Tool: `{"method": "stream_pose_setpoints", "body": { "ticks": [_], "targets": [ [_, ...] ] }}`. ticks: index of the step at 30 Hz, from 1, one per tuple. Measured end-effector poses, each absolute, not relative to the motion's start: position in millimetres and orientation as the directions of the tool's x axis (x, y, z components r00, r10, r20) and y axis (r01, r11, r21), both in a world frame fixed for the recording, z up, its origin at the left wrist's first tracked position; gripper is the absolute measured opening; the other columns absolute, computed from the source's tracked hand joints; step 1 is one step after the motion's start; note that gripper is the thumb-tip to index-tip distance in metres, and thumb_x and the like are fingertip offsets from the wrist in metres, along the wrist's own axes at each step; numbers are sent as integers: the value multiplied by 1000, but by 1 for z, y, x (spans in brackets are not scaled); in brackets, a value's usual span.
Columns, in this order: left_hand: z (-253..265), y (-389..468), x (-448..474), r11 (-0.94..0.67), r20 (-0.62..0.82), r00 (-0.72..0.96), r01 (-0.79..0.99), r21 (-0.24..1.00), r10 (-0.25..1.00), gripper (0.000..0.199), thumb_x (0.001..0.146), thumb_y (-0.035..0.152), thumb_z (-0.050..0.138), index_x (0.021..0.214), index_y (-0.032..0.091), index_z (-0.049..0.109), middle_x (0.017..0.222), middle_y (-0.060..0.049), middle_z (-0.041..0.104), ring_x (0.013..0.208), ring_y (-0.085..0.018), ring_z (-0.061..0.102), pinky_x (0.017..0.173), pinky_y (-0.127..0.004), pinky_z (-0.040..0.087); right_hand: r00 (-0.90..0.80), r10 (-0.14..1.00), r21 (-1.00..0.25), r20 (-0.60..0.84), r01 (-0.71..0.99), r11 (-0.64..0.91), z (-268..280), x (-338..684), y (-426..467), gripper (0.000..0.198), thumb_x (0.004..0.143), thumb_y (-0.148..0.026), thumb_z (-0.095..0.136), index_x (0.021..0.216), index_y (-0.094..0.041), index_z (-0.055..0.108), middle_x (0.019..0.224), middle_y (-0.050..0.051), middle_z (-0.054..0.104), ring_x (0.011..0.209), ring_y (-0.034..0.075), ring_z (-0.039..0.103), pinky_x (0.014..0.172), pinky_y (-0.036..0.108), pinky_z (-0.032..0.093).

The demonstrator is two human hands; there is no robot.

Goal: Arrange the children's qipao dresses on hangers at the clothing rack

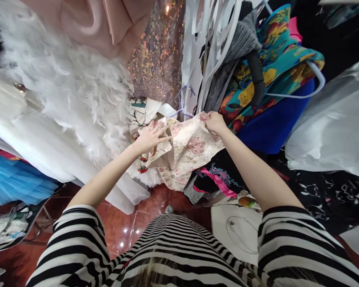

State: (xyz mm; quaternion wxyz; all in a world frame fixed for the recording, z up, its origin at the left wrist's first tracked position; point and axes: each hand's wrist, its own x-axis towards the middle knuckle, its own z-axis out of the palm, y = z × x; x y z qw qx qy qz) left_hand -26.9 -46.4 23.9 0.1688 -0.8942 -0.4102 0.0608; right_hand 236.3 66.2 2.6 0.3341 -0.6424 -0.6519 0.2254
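Observation:
A cream garment with pink flowers (pixel 194 149) hangs in front of me, spread between my hands. My right hand (pixel 215 122) is closed on its upper right edge, thumb and fingers pinching the cloth. My left hand (pixel 152 137) has its fingers spread and rests against a pale fold on the garment's left side. Just behind the garment's top, between the hands, shows a purple hanger (pixel 184 111). At left, partly covered, is a white cloth with a dark branch-like print (pixel 137 115).
White feathers (pixel 86 91) and a sequinned fabric (pixel 158 56) hang behind on the left. A teal floral garment (pixel 269 71) and blue cloth (pixel 275 123) hang at right. Below are a black garment with a pink ribbon (pixel 218 181), a white stool-like surface (pixel 236 231) and red tiles (pixel 119 227).

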Motion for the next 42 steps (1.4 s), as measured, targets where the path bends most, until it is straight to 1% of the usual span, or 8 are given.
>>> {"method": "stream_pose_setpoints", "body": {
  "ticks": [4, 9, 14, 17, 22, 28, 36, 42],
  "targets": [
    [22, -32, -21, -607, 43, 655, 721, -333, 754, 31, 84, 13, 56, 112, 23, 65, 144, -11, 52, 140, -34, 40, 112, -56, 35, -60, 966, -540, 252, 819, 192, 11, 236, 54, 26, 87, -18, 50, 111, -20, 60, 94, 11, 65, 83, 26, 62, 74, 35, 46],
    [35, -15, -20, -633, 132, 642, 767, -106, 756, 20, 92, 23, 50, 109, 17, 60, 116, -13, 62, 116, -27, 56, 98, -40, 46, -296, 850, -321, 435, 831, 453, 6, 240, 48, 28, 92, -26, 39, 101, -17, 64, 106, 17, 63, 103, 32, 57, 81, 39, 48],
    [43, 0, -24, -549, 301, 480, 809, 211, 824, 19, 96, 31, 42, 103, 17, 53, 104, -11, 61, 97, -24, 58, 88, -36, 47, -437, 807, -222, 397, 807, 547, -1, 237, 42, 43, 91, -42, 48, 117, -10, 60, 107, 21, 65, 99, 34, 60, 86, 41, 47],
    [44, 4, -25, -493, 344, 390, 816, 300, 854, 21, 95, 33, 42, 104, 17, 51, 106, -11, 60, 98, -24, 56, 91, -38, 46, -445, 832, -273, 332, 798, 537, -1, 236, 38, 39, 90, -37, 51, 119, -11, 55, 105, 20, 67, 95, 33, 63, 79, 38, 47],
    [51, 1, -29, -557, 234, 507, 781, 282, 830, 22, 90, 35, 46, 103, 18, 54, 113, -10, 59, 106, -24, 53, 97, -39, 44, -387, 873, -480, 299, 729, 488, 4, 244, 46, 16, 92, -36, 45, 92, -22, 54, 86, 11, 68, 82, 28, 64, 74, 33, 45],
    [52, 8, -31, -537, 224, 490, 796, 280, 843, 18, 89, 34, 49, 95, 19, 57, 99, -8, 61, 96, -23, 57, 91, -35, 46, -208, 929, -625, 307, 692, 361, 3, 255, 68, 33, 94, -42, 38, 65, -25, 40, 73, 8, 64, 80, 26, 61, 69, 32, 44],
    [39, 18, -18, -375, 383, 211, 823, 427, 899, 16, 94, 35, 47, 93, 21, 54, 88, -5, 61, 88, -22, 58, 86, -35, 46, -165, 960, -556, 225, 788, 265, 14, 238, 57, 12, 90, -33, 49, 86, -21, 50, 93, 17, 70, 96, 32, 66, 77, 34, 46],
    [49, 26, -8, -236, 202, 156, 846, 478, 967, 25, 90, 45, 50, 87, 20, 54, 99, -8, 65, 99, -26, 60, 90, -36, 46, -322, 920, -428, 222, 816, 388, 22, 229, 48, 21, 90, -38, 48, 77, -22, 51, 82, 14, 68, 85, 29, 65, 70, 31, 41]
  ]
}}
